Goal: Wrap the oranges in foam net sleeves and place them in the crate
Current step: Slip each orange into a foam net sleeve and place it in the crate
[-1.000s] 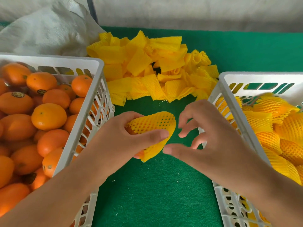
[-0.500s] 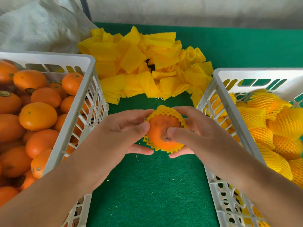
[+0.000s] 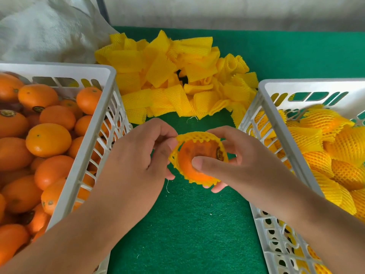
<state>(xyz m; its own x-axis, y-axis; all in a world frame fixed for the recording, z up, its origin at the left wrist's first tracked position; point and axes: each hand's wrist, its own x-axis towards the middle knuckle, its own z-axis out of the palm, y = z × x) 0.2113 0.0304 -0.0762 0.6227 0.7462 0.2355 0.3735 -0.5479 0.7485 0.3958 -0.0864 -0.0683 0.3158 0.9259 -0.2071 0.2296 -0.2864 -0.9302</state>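
Between the two crates I hold one orange (image 3: 194, 155) partly inside a yellow foam net sleeve (image 3: 197, 136). My left hand (image 3: 142, 153) pinches the sleeve's left rim. My right hand (image 3: 235, 161) grips the orange, thumb pressed on its bare face and fingers behind it. The white crate (image 3: 90, 139) on the left is full of bare oranges (image 3: 48, 139). The white crate (image 3: 254, 107) on the right holds several wrapped oranges (image 3: 324, 149).
A heap of loose yellow foam sleeves (image 3: 175, 76) lies on the green felt table (image 3: 187, 224) behind my hands. A white sack (image 3: 49, 30) sits at the back left, against a grey wall.
The flat sleeve held by my left hand alone now opens around the orange. My right hand came in and took hold, and the net's rim has spread wider around the fruit.
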